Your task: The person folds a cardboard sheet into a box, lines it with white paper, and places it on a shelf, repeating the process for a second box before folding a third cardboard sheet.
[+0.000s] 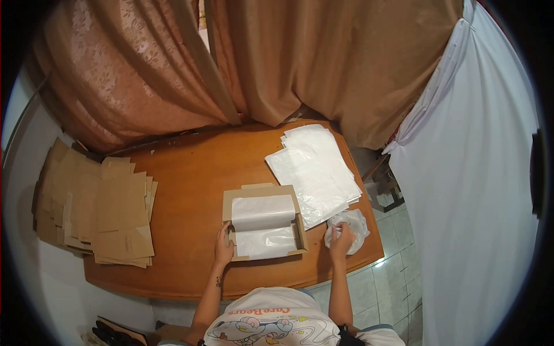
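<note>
An open cardboard box [265, 191] sits on the table in front of me, its lid folded back. White sheet lining [264, 241] covers its floor and runs up over the inside of the lid. My left hand [224, 247] grips the box's left wall near the front corner. At the table's right edge lies a clear plastic bag [359, 228]. My right hand [343, 239] is over the bag's opening with fingers drawn together; what they pinch is too small to make out.
A stack of white sheets [314, 173] lies behind the bag, right of the box. Flat cardboard pieces [98, 207] are piled on the left of the wooden table [190, 173]. Brown curtains [259, 63] hang behind it, and a white cloth [467, 173] hangs at the right.
</note>
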Demonstrator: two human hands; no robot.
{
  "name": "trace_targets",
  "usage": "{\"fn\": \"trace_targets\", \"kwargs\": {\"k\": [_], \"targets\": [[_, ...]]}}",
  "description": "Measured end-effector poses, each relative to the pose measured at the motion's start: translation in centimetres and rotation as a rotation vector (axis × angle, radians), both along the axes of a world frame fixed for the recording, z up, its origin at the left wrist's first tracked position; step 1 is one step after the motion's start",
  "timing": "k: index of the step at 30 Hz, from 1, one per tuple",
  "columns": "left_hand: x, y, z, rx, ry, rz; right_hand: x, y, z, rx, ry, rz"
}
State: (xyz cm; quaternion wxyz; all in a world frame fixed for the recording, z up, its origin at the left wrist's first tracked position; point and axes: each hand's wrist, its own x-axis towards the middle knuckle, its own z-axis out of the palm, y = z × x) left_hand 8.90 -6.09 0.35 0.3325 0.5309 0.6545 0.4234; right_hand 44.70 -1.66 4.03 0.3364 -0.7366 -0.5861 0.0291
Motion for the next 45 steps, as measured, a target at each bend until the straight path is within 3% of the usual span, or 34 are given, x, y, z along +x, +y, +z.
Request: {"fn": "trace_targets", "kwargs": {"k": [1,5,8,11,13,17,19,20,21,23,25,28,29,33,35,37,39,41,45], "targets": [[0.0,-0.1,0.1,-0.005,0.005,0.002,-1.4,0.1,0.4,0.073,0.063,0.088],[0.0,0.0,-0.4,-0.015,-0.022,0.017,-7.5,0.3,1.8,-0.073,0.024,0.498],[-0.2,0.0,-0.9,0.012,-0.009,0.024,-9.4,1.1,1.1,-0.086,0.07,0.647],[0.0,-0.5,-0.3,0.018,-0.024,0.047,-10.0,2.8,0.3,0.044,0.168,0.536],[0.1,-0.7,1.4,0.002,-0.036,0.071,-9.4,3.9,-0.2,-0.035,0.213,0.515],[-0.3,-0.7,-0.5,-0.022,0.009,0.075,-8.7,5.4,-4.9,-0.185,0.128,0.422],[-0.4,-0.3,-0.9,0.037,-0.03,0.082,-8.6,5.9,-5.8,-0.247,0.353,0.536],[-0.6,0.2,-1.0,0.043,-0.029,0.079,-8.5,6.3,-6.1,-0.247,0.303,0.562],[-1.1,0.7,-1.3,0.04,-0.169,0.121,-8.4,6.5,-5.6,-0.243,0.302,0.56],[-1.9,1.7,-0.8,0.035,-0.311,0.167,-8.8,7.5,-3.2,-0.487,0.709,0.56],[-3.3,3.5,0.8,-0.104,-0.681,0.237,-8.8,9.6,-3.6,-0.51,0.852,0.545],[-8.1,8.6,-4.3,-0.298,-0.633,0.11,-9.5,13.7,-3.7,-0.568,1.114,0.502],[-8.3,9.6,-3.4,-0.289,-0.633,0.112,-9.8,15.0,-3.5,-0.61,1.231,0.468],[-7.9,12.6,3.5,-0.178,-0.663,0.17,-11.5,18.3,-2.1,-0.538,1.21,0.473],[-7.6,12.8,5.9,-0.121,-0.685,0.168,-11.8,18.1,0.0,-0.383,1.032,0.559],[-7.4,12.5,7.3,0.049,-0.576,0.089,-12.1,17.2,1.8,-0.305,1.023,0.616],[-5.8,11.0,8.5,0.079,-0.563,0.067,-12.0,15.8,3.5,-0.09,0.827,0.762],[-4.1,9.0,8.7,0.101,-0.551,0.04,-11.3,13.5,4.4,-0.13,0.861,0.796],[-1.7,4.7,8.3,0.224,-0.321,0.049,-9.6,9.1,4.6,-0.061,0.691,0.801]]}}
